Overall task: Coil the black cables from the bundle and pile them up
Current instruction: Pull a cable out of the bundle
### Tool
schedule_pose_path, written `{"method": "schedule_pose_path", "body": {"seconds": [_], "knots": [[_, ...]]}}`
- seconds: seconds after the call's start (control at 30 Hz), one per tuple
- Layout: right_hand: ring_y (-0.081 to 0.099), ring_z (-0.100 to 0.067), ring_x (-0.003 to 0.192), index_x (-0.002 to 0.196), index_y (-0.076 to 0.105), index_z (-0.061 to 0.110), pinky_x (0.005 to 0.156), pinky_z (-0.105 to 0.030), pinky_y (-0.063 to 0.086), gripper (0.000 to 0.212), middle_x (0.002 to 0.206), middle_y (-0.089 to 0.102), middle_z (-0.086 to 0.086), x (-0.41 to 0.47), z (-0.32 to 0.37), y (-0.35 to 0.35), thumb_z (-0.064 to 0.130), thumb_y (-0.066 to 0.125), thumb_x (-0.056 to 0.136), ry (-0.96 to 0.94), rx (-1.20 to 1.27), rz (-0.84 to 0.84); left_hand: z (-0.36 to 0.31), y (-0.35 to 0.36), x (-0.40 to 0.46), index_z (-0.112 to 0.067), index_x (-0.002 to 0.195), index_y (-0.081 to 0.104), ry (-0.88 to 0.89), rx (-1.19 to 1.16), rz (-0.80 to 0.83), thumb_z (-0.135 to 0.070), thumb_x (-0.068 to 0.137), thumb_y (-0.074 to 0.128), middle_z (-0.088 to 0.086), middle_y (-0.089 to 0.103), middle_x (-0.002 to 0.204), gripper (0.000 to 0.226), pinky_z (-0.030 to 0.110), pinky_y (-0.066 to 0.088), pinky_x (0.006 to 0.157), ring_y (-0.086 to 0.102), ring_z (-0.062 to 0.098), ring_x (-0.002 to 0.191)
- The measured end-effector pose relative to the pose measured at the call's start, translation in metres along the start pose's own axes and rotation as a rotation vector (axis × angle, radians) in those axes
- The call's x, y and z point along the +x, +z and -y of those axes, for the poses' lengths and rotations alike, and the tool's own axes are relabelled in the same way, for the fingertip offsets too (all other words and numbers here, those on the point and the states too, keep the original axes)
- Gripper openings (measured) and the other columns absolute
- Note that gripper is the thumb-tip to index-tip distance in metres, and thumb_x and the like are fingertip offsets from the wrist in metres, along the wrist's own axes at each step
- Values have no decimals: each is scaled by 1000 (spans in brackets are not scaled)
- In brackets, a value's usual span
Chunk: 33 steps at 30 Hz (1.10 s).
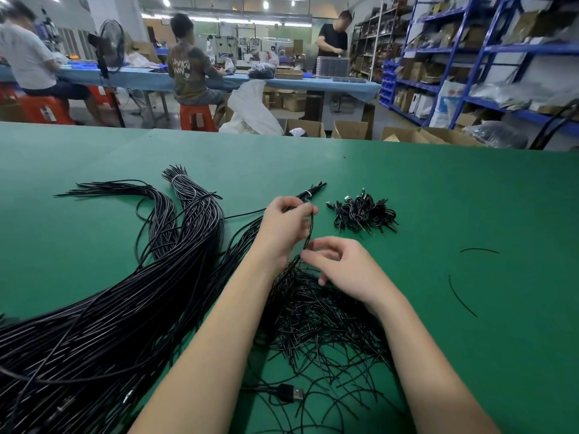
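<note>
A big bundle of long black cables (131, 296) fans across the left of the green table (438, 198). My left hand (286, 223) pinches a thin black cable (308, 233) that hangs down from its fingers. Just below, my right hand (341, 264) pinches the same cable at its lower part, above a heap of short black ties (319, 321). A pile of coiled cables (363, 213) lies to the right, beyond my hands. A USB plug (296, 394) lies near the front edge.
Two stray thin black ties (462, 296) lie on the table at the right. Cardboard boxes (351, 130) stand beyond the far edge. Blue shelving (470, 57) fills the back right. Three people work at a blue table (141, 76) behind.
</note>
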State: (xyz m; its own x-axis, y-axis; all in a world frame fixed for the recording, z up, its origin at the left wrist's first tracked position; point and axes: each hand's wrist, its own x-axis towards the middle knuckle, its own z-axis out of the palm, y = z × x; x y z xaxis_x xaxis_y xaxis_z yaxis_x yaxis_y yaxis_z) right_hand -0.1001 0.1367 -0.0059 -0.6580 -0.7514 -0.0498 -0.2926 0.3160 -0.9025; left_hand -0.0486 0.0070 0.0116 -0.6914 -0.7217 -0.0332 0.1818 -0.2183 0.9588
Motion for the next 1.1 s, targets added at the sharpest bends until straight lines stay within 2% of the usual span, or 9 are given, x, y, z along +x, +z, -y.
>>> {"method": "schedule_pose_path", "body": {"seconds": [0.07,0.17,0.23,0.3,0.4,0.5,0.7,0.87,1.1], "knots": [[59,-4,55,99,74,23,59,-15,42,18,74,71,14,-2,2,2,38,75,89,-13,76,34,-4,0,0,-9,94,50,-86,-264,40,7,91,60,13,65,94,19,15,38,42,45,5,46],[56,-5,61,95,77,15,51,-15,40,11,81,75,2,-5,10,3,26,72,94,-60,260,43,-4,-5,4,-9,96,52,-110,-348,37,2,93,60,11,71,93,14,16,46,48,55,7,53],[61,-5,65,101,75,12,52,-15,45,13,93,79,-5,-6,17,0,22,68,96,-71,374,-10,1,-11,7,-13,97,56,-61,-103,-8,-8,96,58,8,72,100,6,23,51,58,62,13,69],[67,-4,69,102,74,14,56,-14,50,13,93,80,-3,-7,22,-4,20,63,99,-67,468,-54,10,-21,12,-17,100,60,48,377,-121,-16,95,58,5,71,108,6,33,54,77,64,18,88],[69,-3,69,102,75,16,59,-16,55,12,85,79,1,-9,26,-11,23,66,97,-51,496,-91,23,-36,20,-14,119,60,213,913,-176,-23,96,56,4,66,120,25,35,46,98,61,22,111],[71,0,73,105,73,17,66,-17,58,12,81,79,2,-9,27,-14,24,67,97,-53,472,-139,34,-39,35,-13,141,46,248,1210,-99,-27,100,49,8,50,144,43,40,40,108,47,25,132],[71,-4,73,104,71,19,70,-21,55,9,79,79,-1,-14,32,-22,20,68,96,-80,414,-155,44,-28,73,-19,161,9,196,1505,110,-54,104,24,-3,2,169,68,56,2,124,-3,20,155],[68,-7,66,109,70,15,67,-22,56,13,83,79,-4,-18,31,-38,16,67,96,-56,336,-48,56,-33,90,-21,161,5,47,1638,111,-76,93,9,-7,0,168,88,64,-4,118,-5,22,155],[65,-9,59,105,72,11,54,-17,50,12,84,79,-5,-27,40,-51,9,67,94,-157,341,29,60,-30,93,-21,161,5,25,1657,81,-77,92,6,-7,2,169,89,65,-3,117,-3,22,155]]}}
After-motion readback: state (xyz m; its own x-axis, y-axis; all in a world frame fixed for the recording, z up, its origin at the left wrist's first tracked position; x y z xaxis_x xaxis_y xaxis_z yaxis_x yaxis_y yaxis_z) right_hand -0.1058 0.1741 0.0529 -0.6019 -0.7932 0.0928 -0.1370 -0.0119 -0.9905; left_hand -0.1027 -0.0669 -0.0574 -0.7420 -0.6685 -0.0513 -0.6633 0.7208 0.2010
